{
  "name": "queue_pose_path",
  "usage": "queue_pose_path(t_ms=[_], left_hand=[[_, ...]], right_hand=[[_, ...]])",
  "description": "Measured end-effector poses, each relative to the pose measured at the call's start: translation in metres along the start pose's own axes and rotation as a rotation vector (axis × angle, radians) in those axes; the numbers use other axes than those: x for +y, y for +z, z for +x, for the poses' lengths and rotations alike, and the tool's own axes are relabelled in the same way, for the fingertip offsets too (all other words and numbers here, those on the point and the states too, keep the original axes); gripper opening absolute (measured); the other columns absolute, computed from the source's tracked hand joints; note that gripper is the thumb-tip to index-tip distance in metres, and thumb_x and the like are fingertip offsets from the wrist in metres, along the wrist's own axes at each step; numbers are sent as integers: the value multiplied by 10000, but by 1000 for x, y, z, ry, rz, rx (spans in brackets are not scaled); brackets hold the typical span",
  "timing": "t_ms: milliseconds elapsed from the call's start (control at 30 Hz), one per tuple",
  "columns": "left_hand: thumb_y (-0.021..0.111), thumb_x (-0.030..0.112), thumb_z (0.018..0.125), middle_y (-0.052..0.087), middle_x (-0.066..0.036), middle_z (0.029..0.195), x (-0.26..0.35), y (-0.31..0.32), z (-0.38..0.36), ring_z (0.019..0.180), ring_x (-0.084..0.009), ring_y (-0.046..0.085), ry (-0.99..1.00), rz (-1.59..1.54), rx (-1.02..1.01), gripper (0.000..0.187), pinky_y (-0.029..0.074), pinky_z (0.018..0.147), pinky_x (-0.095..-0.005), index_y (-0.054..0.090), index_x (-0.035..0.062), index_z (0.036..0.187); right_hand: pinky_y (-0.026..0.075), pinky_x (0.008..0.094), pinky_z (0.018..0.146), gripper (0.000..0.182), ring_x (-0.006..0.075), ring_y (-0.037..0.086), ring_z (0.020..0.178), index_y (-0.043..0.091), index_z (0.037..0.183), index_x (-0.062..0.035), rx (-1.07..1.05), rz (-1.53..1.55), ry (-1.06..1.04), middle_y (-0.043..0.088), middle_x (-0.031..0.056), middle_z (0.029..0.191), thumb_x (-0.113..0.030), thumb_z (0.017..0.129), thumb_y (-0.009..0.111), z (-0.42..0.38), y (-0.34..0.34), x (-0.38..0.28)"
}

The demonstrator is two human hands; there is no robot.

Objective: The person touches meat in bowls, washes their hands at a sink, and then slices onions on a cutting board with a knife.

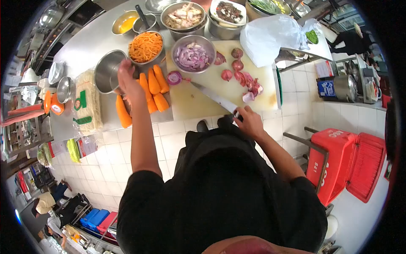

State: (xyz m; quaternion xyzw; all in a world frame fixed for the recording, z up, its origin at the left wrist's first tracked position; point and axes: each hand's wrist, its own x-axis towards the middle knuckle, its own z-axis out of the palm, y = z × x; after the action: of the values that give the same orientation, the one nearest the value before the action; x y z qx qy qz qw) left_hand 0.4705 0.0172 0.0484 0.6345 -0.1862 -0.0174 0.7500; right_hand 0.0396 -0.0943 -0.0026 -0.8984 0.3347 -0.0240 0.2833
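1. Knife (213, 96) was angled over cutting board (190, 103), tip nr cut onion (174, 78); R hand (249, 121) was closed on its handle;
2. L hand (127, 78) was open, fingers extended, at metal bowl (108, 72), nr peeled carrots (153, 82);
3. onion bowl (193, 54) sat btwn shredded carrot (146, 46) & whole onions (237, 65).

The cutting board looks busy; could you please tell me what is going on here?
The right hand grips a knife, its blade over the cutting board. The left hand is by a metal bowl. Red onions lie on the board, with chopped onion in a bowl and peeled carrots to the left.
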Motion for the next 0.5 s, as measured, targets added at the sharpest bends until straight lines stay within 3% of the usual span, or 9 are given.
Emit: queue_pose_path(t_ms=[233, 333, 400, 467, 500], left_hand=[[371, 312, 1110, 638, -128, 1267, -14, -81, -127, 1194, -235, 588, -37, 135, -7, 463, 472, 1004, -381, 611, -45, 1282], [378, 290, 1109, 638, -119, 1245, -12, -98, -161, 1170, -230, 593, -98, 169, -24, 431, 476, 980, -372, 618, -35, 1261], [385, 282, 1107, 640, -121, 1238, -11, -102, -175, 1157, -232, 597, -109, 157, -30, 417, 478, 965, -370, 619, -26, 1265], [388, 298, 1104, 653, -135, 1217, -10, -103, -185, 1139, -239, 615, -103, 165, -36, 439, 491, 957, -388, 618, -19, 1304], [389, 296, 1104, 656, -139, 1213, -5, -106, -192, 1137, -238, 617, -109, 156, -41, 439, 494, 955, -388, 616, -20, 1307]], right_hand=[[523, 462, 753, 344, 358, 635, 883, 676, 1119, -79, 195, -166, -202, 609, 135, 939, -270, 852, 782, 51, -11, -17], [523, 493, 802, 382, 375, 653, 903, 665, 1168, -53, 342, 116, -351, 638, 189, 968, -285, 876, 749, 120, -43, -52], [530, 496, 848, 406, 390, 662, 984, 646, 1213, -47, 324, 228, -188, 665, 229, 1064, -276, 890, 733, 181, -62, -87], [539, 485, 885, 478, 397, 665, 1047, 618, 1266, -49, 476, 144, -252, 670, 244, 1129, -321, 890, 734, 249, -62, -100], [538, 487, 905, 501, 402, 662, 1072, 608, 1282, -57, 452, 70, -180, 671, 243, 1134, -347, 892, 728, 277, -59, -103]])
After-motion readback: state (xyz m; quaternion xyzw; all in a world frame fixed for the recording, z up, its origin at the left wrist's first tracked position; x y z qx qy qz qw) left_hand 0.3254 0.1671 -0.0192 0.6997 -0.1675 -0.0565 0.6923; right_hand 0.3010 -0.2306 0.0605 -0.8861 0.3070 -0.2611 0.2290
